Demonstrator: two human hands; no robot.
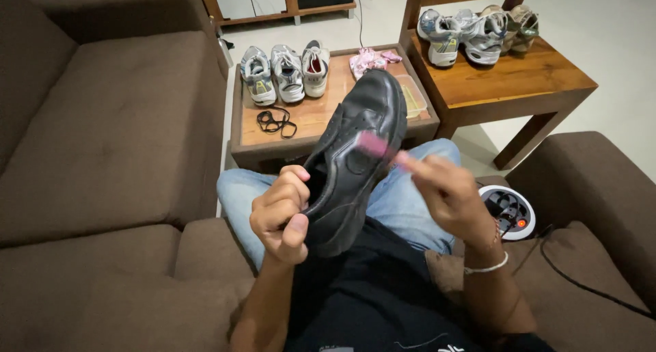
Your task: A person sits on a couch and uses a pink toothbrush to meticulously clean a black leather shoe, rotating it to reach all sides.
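Black leather shoe (355,160) held up over the person's lap, toe pointing away, opening toward the body. Left hand (281,215) clenched on the shoe's heel rim, thumb outside, fingers curled around the collar. Right hand (447,198) grips a small pink brush (376,145), fingers pinched on its handle; the brush head touches the shoe's upper, blurred. White bracelet on the right wrist. Person sits on a brown sofa (102,154), blue jeans below the shoe. White round device (509,212) on the sofa cushion just right of the right hand, black cable trailing from it. Beyond the knees, a low wooden table (314,116): three grey sneakers (287,72) along its far-left edge, black laces (275,122) near the front-left, pink cloth (372,59) at the far edge. Further right, a second wooden table (519,75) carries more sneakers (475,34) at its far edge.
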